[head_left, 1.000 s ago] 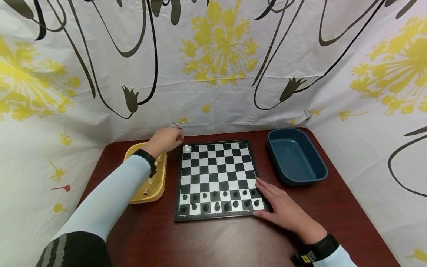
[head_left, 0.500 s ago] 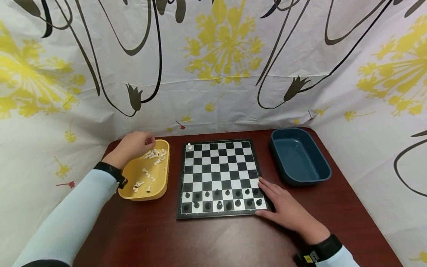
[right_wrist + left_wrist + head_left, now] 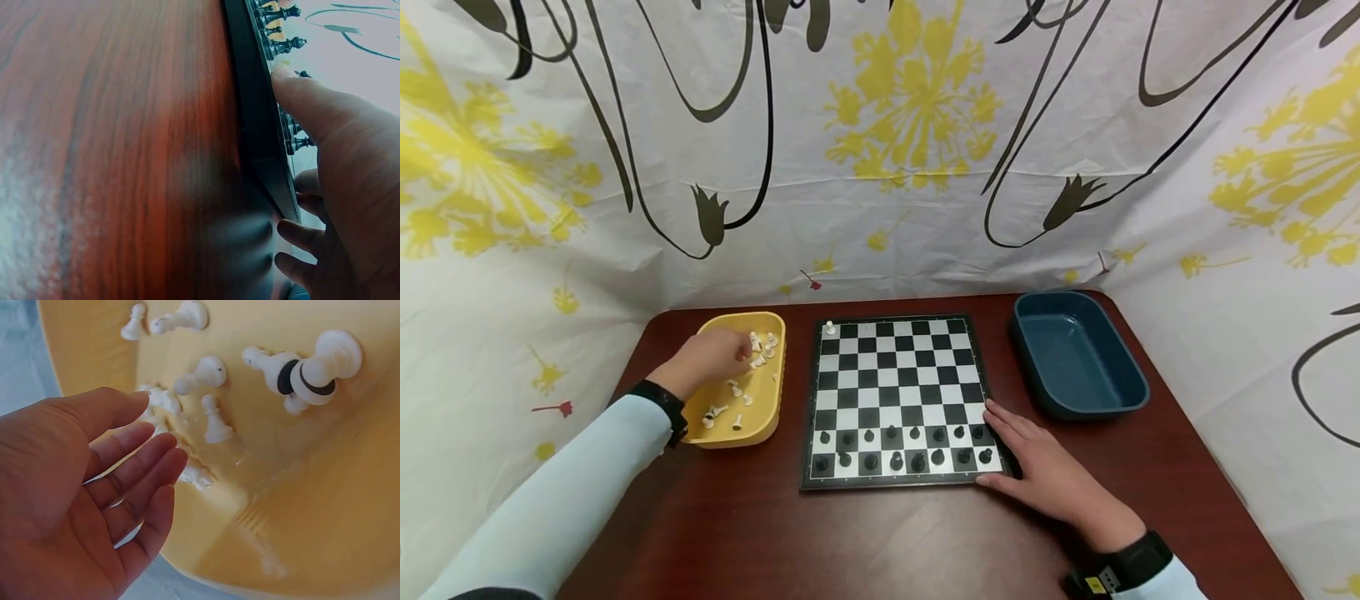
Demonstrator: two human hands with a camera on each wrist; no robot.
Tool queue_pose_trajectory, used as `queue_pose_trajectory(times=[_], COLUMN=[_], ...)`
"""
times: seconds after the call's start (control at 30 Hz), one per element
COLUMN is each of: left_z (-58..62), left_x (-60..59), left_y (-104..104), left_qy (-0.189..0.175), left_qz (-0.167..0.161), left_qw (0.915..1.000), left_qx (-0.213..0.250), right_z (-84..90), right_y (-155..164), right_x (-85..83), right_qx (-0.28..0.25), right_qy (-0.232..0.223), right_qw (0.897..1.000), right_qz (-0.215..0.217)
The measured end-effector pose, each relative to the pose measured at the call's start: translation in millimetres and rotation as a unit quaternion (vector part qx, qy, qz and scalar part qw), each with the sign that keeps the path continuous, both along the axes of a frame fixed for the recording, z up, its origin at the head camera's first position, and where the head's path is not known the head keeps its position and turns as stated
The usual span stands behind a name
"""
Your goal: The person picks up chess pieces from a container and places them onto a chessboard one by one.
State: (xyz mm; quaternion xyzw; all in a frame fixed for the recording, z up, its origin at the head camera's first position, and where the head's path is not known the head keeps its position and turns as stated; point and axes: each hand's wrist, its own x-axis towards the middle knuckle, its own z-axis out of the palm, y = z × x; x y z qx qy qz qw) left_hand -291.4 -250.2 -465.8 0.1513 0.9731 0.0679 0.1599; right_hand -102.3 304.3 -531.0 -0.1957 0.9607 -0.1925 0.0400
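Note:
My left hand (image 3: pixel 718 358) is over the far left part of a yellow tray (image 3: pixel 765 408), fingers loosely bent. In the left wrist view nothing is between the thumb and fingers, and white chess pieces, among them a pawn (image 3: pixel 215 422), lie scattered on the tray floor beyond the fingertips. Some pieces are partly hidden behind the hand. My right hand (image 3: pixel 1045 475) rests at the near right corner of a chessboard (image 3: pixel 887 379), thumb on the near edge, fingers extended along the right edge. One white chess piece (image 3: pixel 830 328) stands on the far left corner square.
Two rows of black chess pieces (image 3: pixel 897 460) stand along the board's near side. A dark blue bin (image 3: pixel 1078 358) is at the far right of the brown table (image 3: pixel 880 542). A patterned cloth (image 3: pixel 775 167) hangs behind and on both sides.
My left hand has moved from the board's far left corner, where the white piece stands, back left and down over the yellow tray. The right hand stays at the board's corner.

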Motion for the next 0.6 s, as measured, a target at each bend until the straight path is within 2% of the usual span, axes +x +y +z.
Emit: queue_pose_trajectory(times=[0.2, 0.4, 0.6], left_z=[-4.7, -4.3, -2.7], left_x=[-5.1, -6.1, -3.3], left_y=[7.6, 16.5, 23.3], left_qy=[-0.005, -0.009, -0.001], left_qz=[-0.017, -0.041, -0.039], left_qw=[0.9993, 0.9976, 0.9972], left_qx=[-0.033, -0.055, -0.064], right_z=[-0.8, -1.6, -2.3], right_y=[1.1, 0.9, 1.8], right_x=[-0.2, -0.4, -0.1], right_qx=[-0.001, -0.007, -0.010], right_qy=[-0.002, -0.001, 0.000], right_qw=[1.000, 1.000, 1.000], right_qz=[-0.002, -0.005, -0.003])
